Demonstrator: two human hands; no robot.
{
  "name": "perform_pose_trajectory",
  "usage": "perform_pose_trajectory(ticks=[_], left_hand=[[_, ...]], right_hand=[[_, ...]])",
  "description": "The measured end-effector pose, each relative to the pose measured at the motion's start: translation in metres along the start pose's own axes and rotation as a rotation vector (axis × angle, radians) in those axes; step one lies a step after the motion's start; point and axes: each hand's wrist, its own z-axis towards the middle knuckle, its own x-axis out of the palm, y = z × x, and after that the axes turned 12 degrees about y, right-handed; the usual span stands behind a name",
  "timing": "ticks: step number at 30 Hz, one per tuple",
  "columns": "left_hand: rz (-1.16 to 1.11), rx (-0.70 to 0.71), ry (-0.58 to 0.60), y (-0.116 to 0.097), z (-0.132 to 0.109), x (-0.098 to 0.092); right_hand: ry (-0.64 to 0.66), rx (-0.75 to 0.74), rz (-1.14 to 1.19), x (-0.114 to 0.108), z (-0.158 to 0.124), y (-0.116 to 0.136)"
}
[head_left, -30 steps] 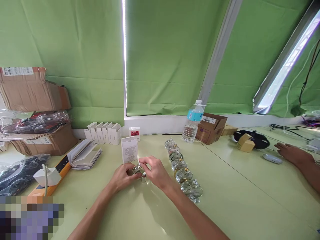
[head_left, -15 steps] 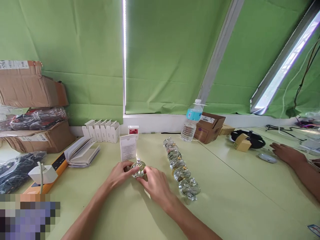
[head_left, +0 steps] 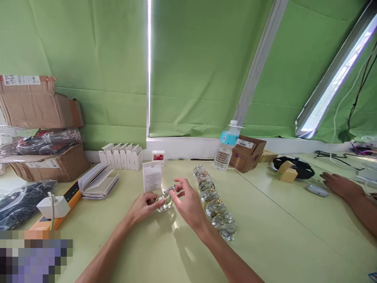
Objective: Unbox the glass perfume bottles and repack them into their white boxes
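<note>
A small clear glass perfume bottle (head_left: 165, 204) with pale yellowish liquid is held just over the table, a little tilted. Closed round its left side is my left hand (head_left: 145, 207), thumb on the glass. My right hand (head_left: 188, 204) pinches the shiny cap (head_left: 172, 189) at the bottle's top between thumb and fingers, the other fingers curled above. Whether the cap is seated on the neck I cannot tell. To the right of my right hand, a row of similar glass bottles (head_left: 216, 206) runs away from me. Behind the held bottle stands an open-topped white carton (head_left: 152, 177).
Several white cartons (head_left: 122, 157) line the wall at the back left. A water bottle (head_left: 225, 147) and a brown box (head_left: 246, 154) stand behind the glass row. An open booklet (head_left: 98, 181) and a power strip (head_left: 72, 196) lie left. Another person's hand (head_left: 341, 184) rests beside a mouse (head_left: 317, 190).
My right hand has risen from the bottle's side to its cap. The bottle now tilts to the right, with my left hand still holding it. The view has shifted slightly.
</note>
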Motion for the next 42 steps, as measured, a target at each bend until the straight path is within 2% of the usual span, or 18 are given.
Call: perform_pose_trajectory(ticks=[3,8,22,27,31,35,39,42], left_hand=[[0.019,0.010,-0.002,0.000,0.001,0.000],[0.046,0.025,0.011,0.001,0.001,0.000],[0.054,0.034,0.055,0.006,0.002,0.001],[0.102,0.002,0.004,0.006,0.002,0.005],[0.098,0.012,-0.002,0.005,0.001,0.006],[0.061,0.019,0.028,0.004,0.000,0.002],[0.011,0.021,0.089,0.003,-0.001,-0.005],[-0.088,0.024,0.120,0.005,-0.002,-0.015]], right_hand=[[0.007,-0.084,-0.020,0.005,0.004,0.005],[0.156,-0.159,-0.147,0.010,0.001,0.002],[0.185,-0.064,-0.143,0.016,-0.003,0.000],[0.173,-0.082,-0.099,0.017,-0.008,0.000],[0.163,0.042,-0.182,0.012,0.000,0.001],[0.325,0.103,-0.270,0.002,0.018,0.004],[0.601,0.130,-0.337,-0.005,0.041,0.008],[0.703,0.165,-0.371,-0.004,0.054,0.014]])
